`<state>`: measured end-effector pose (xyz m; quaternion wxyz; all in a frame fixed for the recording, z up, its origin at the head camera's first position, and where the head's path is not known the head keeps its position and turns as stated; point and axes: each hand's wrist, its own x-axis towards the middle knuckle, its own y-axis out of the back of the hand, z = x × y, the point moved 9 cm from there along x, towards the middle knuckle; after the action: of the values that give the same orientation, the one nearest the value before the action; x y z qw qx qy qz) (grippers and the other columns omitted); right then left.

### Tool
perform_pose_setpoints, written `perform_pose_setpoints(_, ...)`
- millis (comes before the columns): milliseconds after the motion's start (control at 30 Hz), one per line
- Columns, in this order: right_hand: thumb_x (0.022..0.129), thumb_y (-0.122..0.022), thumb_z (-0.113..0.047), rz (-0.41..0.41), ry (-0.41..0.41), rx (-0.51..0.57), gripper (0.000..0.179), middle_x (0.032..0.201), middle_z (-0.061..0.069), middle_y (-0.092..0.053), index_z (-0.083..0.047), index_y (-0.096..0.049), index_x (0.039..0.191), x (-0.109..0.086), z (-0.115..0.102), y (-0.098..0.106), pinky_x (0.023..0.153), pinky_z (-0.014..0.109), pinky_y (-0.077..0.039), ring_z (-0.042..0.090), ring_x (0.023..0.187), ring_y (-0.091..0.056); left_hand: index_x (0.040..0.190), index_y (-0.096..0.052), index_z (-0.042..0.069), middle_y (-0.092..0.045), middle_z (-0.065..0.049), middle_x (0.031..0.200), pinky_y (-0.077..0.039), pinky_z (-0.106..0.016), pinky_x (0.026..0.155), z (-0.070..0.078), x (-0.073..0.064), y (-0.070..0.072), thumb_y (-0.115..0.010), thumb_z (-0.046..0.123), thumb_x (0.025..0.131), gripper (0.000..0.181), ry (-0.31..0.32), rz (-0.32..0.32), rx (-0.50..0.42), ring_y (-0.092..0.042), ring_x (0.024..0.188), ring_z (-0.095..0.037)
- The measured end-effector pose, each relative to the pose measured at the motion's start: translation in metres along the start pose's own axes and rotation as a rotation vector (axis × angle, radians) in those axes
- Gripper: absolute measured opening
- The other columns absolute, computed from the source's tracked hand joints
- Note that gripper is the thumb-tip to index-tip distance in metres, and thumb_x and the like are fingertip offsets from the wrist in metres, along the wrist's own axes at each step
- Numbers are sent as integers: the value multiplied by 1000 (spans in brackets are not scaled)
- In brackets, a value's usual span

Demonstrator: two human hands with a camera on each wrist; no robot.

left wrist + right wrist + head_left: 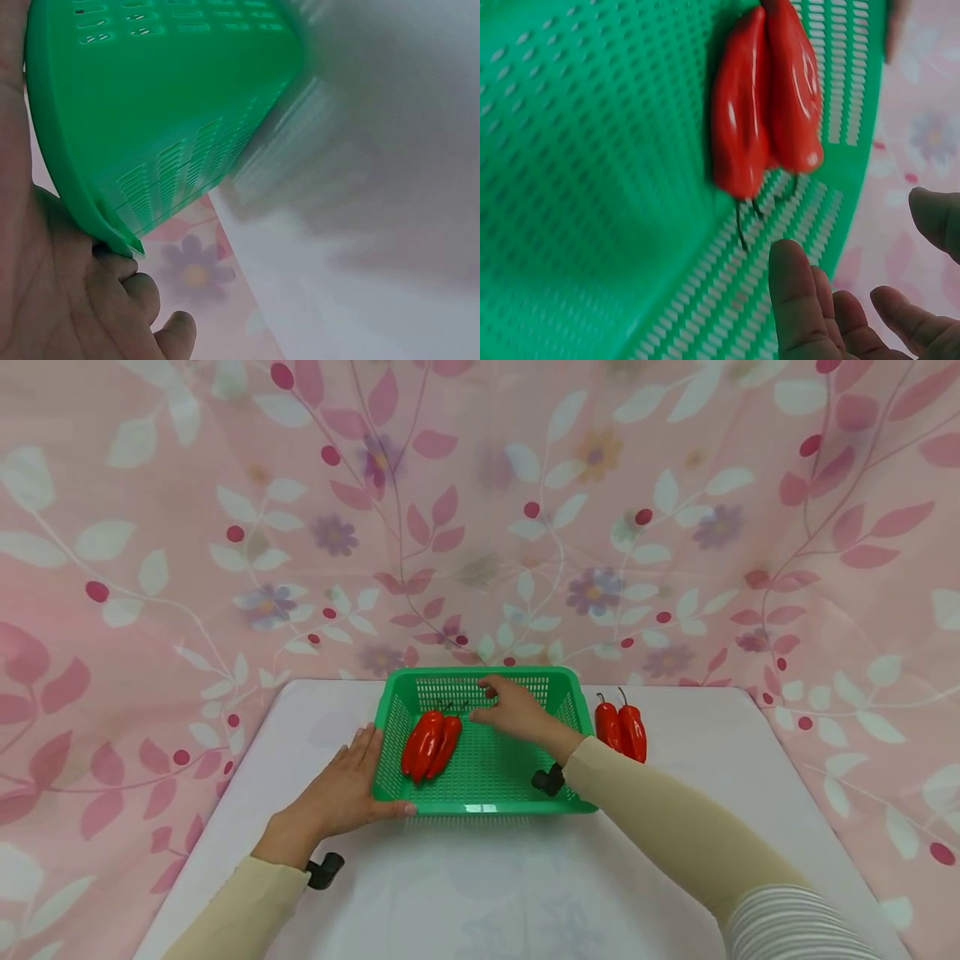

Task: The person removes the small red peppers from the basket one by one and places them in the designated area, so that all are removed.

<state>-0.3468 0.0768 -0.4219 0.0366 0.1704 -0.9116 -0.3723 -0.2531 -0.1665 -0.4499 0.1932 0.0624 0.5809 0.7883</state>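
A green perforated plastic basket (480,808) stands on the table with several red chili peppers (430,743) lying together at its left side, dark stems pointing away. My left hand (341,789) spans the front left corner, fingers extended along the left rim and thumb on the front rim; the left wrist view has this hand (82,292) against the basket's edge. Above the basket floor, my right hand (517,708) reaches in with fingers spread and nothing between them. In the right wrist view its fingers (795,292) are just beyond the pepper stems.
Two more red peppers (632,732) lie on the white table (697,752) just right of the basket, partly behind the right forearm. A pink floral cloth (480,527) hangs behind the table's back edge. Black wrist cameras (325,870) are strapped to both arms.
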Motion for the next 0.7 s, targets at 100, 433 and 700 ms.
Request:
perform_pose_setpoints(100, 98, -75, -30, -38, -2, -1, 64, 145, 21, -62, -6, -52, 153, 7, -6, -19, 104, 50, -55, 36, 127, -62, 166, -12, -6, -11, -25, 175, -20, -64, 128, -1, 0, -1, -69, 87, 76, 142, 5, -1, -2, -13, 161, -48)
perform_pose_setpoints(433, 96, -77, -27, -127, 21, 58, 69, 143, 23, -61, -4, -48, 155, 18, -20, -56, 86, 38, -62, 30, 104, -70, 166, -14, -6, -14, -25, 175, -23, -63, 128, 0, 0, -1, -69, 86, 76, 140, 1, 7, 10, -16, 161, -48)
perform_pose_setpoints(700, 94, -81, -26, -139, 42, 71, 71, 131, 17, -68, -2, -49, 152, 28, -19, -74, 85, 33, -59, 25, 104, -67, 166, -15, -6, -15, -25, 175, -23, -63, 128, -1, -1, 0, -70, 85, 76, 139, -2, 18, 12, -16, 161, -48)
